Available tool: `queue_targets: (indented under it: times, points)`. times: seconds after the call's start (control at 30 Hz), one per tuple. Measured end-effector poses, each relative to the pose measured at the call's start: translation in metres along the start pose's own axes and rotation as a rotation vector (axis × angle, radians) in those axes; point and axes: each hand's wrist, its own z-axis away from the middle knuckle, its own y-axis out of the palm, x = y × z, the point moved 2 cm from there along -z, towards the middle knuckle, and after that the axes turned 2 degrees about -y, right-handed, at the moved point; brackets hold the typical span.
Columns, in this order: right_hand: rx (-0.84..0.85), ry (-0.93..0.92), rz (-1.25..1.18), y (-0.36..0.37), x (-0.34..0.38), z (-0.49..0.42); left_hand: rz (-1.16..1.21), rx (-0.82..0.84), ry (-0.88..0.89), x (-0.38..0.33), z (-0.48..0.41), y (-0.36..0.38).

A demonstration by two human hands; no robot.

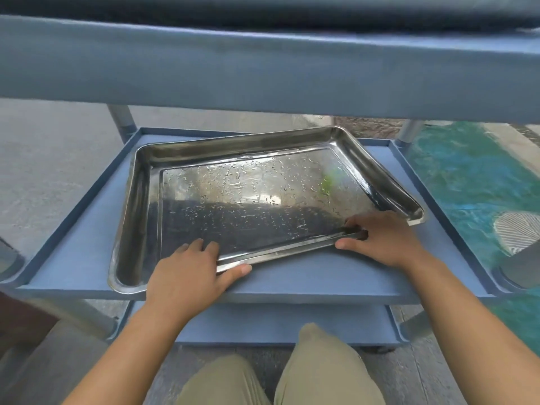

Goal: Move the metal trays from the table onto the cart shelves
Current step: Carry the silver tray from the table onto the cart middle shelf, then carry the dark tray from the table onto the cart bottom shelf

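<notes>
We pinch the near rim of the wet metal tray (248,194) with left hand (187,273) and right hand (382,238), thumbs outside, probably to straighten it on the cart shelf (321,276).

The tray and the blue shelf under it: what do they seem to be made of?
The tray looks like polished stainless steel: it mirrors its surroundings, and water drops bead on it. The shelf is matte blue, probably moulded plastic: dull, no reflections, raised rim.

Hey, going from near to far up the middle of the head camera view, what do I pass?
Knees, bottom shelf, front edge of the middle shelf, left hand and right hand on the near rim, metal tray, top shelf.
</notes>
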Motion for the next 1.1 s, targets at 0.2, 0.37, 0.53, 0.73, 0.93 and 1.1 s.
queue_targets:
  times: [0.2,0.37,0.53,0.73,0.93,1.1]
  points:
    - [0.223,0.183,-0.022,-0.018,0.015,0.013,0.111,0.208,0.028,-0.004,0.000,-0.016]
    - [0.330,0.279,-0.135,-0.049,0.049,0.044,0.111,0.438,-0.001,-0.005,0.027,-0.051]
    - [0.615,0.412,-0.334,-0.104,0.085,0.089,0.119,0.611,0.005,-0.012,0.067,-0.106]
    - [0.744,0.470,-0.433,-0.198,0.136,0.133,0.182,0.731,0.059,-0.019,0.092,-0.212]
    - [0.637,0.498,-0.478,-0.283,0.183,0.163,0.195,0.658,0.107,-0.009,0.119,-0.308]
    - [0.558,0.528,-0.477,-0.337,0.192,0.190,0.148,0.598,0.204,-0.017,0.132,-0.362]
